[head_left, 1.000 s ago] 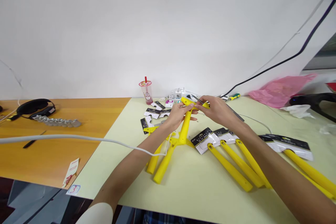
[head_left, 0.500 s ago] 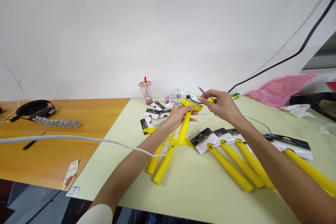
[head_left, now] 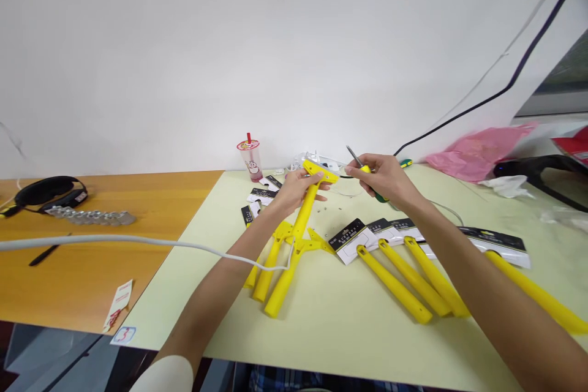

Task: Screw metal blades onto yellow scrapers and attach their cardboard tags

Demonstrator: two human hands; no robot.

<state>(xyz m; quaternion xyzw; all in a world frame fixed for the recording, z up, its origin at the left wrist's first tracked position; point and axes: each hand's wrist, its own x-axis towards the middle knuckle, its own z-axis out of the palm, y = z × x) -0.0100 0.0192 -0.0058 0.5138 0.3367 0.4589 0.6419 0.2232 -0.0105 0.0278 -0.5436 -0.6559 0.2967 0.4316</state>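
Right of the drink cup [head_left: 249, 160] and nearer the person, the yellow scraper [head_left: 304, 214] is pinched near its head by the left hand [head_left: 297, 188], its handle slanting down over other yellow scrapers [head_left: 281, 285]. It looks light, stiff and smooth, perhaps slightly slippery; the handle offers the fullest hold, while the head's edge may be sharp. Farther right of the cup, the right hand [head_left: 382, 179] grips a screwdriver [head_left: 364, 168], tip up and apart from the scraper. Well nearer than the cup, the table [head_left: 331, 331] has its front edge, with most room just behind it; 3 carded handles [head_left: 394, 285] and a white cable [head_left: 184, 244] limit sideways movement.
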